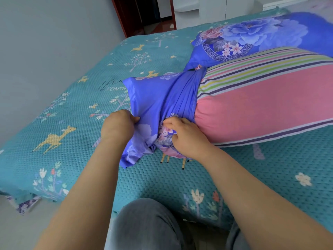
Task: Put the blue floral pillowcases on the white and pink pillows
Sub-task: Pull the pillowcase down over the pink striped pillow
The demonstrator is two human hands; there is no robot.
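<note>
Both grips, left hand [118,124] and right hand [187,137], clench the bunched blue floral pillowcase [162,98] on the pink striped pillow [261,105].

Bed's got a teal quilted bedspread [75,98] with little yellow deer, pastel trees and flowers printed all over, spreading out under and on every side of the fingers. Plain grey wall [45,42] off to their left. Far beyond the fingertips there's a dark red door frame [120,17], with white cabinets [212,9] just right of it.
</note>
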